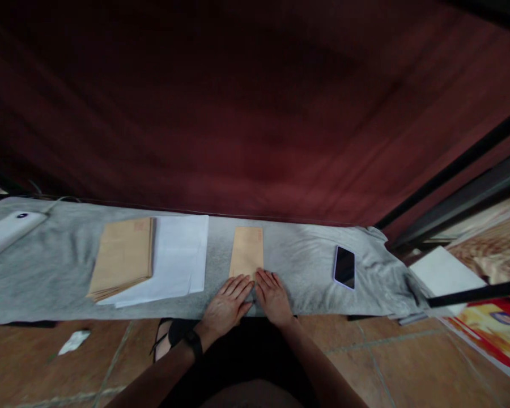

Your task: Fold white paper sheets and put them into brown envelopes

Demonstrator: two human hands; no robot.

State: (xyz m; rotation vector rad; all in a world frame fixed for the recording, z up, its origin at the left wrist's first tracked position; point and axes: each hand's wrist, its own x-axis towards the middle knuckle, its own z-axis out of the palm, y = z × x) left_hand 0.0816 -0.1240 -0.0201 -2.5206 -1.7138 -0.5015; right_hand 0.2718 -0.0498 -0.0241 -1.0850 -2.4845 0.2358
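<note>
A brown paper envelope [247, 249] lies flat on the grey cloth-covered table [297, 255], with small red print near its far right corner. My left hand [229, 303] rests palm down on its near end, fingers stretched forward. Beside it my right hand [272, 294] also lies flat, its fingertips on the envelope's near right edge. The near end of the envelope is hidden under both hands. To the left are a stack of brown envelopes [123, 255] and, partly beneath it, white paper sheets [181, 255].
A smartphone [344, 267] lies to the right on the cloth. At the far left is a white device [11, 229] with a cable. A dark red curtain [255, 141] hangs behind the table. A crumpled white scrap [74, 341] is on the tiled floor [365, 362].
</note>
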